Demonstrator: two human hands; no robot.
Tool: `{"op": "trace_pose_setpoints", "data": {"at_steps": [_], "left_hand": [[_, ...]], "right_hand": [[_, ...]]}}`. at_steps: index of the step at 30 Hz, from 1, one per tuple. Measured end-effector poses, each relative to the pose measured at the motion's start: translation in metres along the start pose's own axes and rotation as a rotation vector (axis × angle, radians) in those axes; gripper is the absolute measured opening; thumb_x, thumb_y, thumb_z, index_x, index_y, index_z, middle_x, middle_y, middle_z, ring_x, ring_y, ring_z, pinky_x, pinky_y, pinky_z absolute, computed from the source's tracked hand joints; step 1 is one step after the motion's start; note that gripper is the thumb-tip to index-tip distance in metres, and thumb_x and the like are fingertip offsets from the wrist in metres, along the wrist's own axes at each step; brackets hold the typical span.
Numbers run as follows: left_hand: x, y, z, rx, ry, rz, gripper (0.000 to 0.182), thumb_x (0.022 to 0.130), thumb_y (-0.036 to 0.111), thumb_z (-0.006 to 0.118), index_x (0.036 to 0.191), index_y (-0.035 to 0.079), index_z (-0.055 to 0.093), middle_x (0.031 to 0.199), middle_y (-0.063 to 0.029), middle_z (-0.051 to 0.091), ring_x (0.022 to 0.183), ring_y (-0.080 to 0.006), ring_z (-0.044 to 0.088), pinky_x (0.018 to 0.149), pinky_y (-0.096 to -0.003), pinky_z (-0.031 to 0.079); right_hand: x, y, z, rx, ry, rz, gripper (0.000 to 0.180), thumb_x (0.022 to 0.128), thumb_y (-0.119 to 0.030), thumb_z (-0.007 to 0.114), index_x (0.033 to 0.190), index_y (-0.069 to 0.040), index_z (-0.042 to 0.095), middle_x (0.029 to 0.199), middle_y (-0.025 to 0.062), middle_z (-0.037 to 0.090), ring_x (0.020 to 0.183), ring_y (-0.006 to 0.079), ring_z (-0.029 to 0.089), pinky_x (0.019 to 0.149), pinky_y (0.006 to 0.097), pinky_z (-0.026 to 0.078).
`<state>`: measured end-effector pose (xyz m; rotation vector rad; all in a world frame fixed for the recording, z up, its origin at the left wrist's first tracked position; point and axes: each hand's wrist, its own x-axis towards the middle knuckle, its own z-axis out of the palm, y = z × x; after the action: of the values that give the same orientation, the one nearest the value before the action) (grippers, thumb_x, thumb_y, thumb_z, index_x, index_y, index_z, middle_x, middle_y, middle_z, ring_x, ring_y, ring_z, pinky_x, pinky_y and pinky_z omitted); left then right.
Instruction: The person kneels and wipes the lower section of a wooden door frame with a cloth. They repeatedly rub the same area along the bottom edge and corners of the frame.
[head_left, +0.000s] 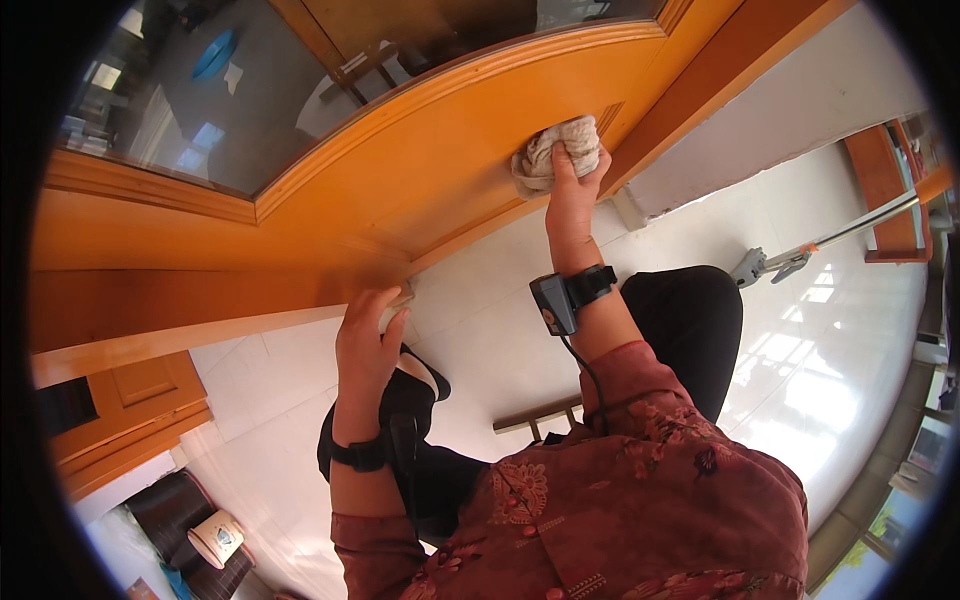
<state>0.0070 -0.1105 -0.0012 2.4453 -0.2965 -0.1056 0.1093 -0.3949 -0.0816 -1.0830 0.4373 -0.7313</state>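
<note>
A crumpled, off-white cloth (556, 154) is in my right hand (576, 187), pressed on the lower panel of an orange-brown wooden door (435, 150). My thumb lies over the cloth, and the other fingers are partly hidden by it. My left hand (369, 341) holds nothing; its thumb and fingers are apart, and it is raised near the door's lower edge at the left. Above the panel, a moulded wooden strip frames a glass pane (247, 97). Both wrists wear black straps with devices.
A long-handled tool (787, 259) with a grey head stands at the right near a wooden shelf unit (892, 195). A wooden cabinet (150, 390) and a printed bucket (216, 538) are at the left. A low wooden stool or chair (536, 416) partly shows beneath me on the tiled floor (480, 330).
</note>
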Motion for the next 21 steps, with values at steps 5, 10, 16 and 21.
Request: {"op": "trace_pose_setpoints", "data": {"at_steps": [5,10,16,21], "left_hand": [[0.000,0.004,-0.004,0.013,-0.013,-0.020,0.027,0.085,0.014,0.066,0.110,0.006,0.063,0.108,-0.0109,0.064,0.101,-0.0309,0.060,0.086,-0.0351,0.049],[0.003,0.005,-0.005,0.045,-0.033,-0.001,0.027,0.084,0.014,0.066,0.110,0.006,0.064,0.108,-0.0107,0.064,0.099,-0.0298,0.061,0.084,-0.0353,0.050],[0.007,0.005,-0.004,0.027,-0.028,0.007,0.028,0.084,0.015,0.067,0.110,0.006,0.064,0.106,-0.0108,0.064,0.095,-0.0290,0.060,0.081,-0.0353,0.050],[0.008,0.001,-0.005,0.025,-0.007,0.025,0.027,0.084,0.016,0.067,0.109,0.006,0.064,0.103,-0.0104,0.064,0.093,-0.0294,0.060,0.079,-0.0355,0.050]], "right_hand": [[0.002,0.077,-0.020,-0.029,0.204,0.243,0.049,0.090,-0.010,0.064,0.129,-0.008,0.034,0.121,0.0076,0.050,0.108,0.0181,0.053,0.091,0.0321,0.046],[-0.003,0.143,-0.044,0.053,0.229,0.399,0.057,0.089,-0.010,0.061,0.136,-0.006,0.028,0.122,0.0111,0.049,0.107,0.0212,0.053,0.089,0.0345,0.048],[0.000,0.182,-0.061,0.027,0.283,0.613,0.068,0.089,-0.011,0.060,0.142,-0.009,0.019,0.124,0.0137,0.048,0.106,0.0252,0.055,0.083,0.0366,0.051],[0.014,0.180,-0.080,0.080,0.179,0.782,0.062,0.089,-0.010,0.062,0.137,-0.015,0.023,0.129,0.0155,0.045,0.112,0.0349,0.055,0.081,0.0544,0.053]]}}
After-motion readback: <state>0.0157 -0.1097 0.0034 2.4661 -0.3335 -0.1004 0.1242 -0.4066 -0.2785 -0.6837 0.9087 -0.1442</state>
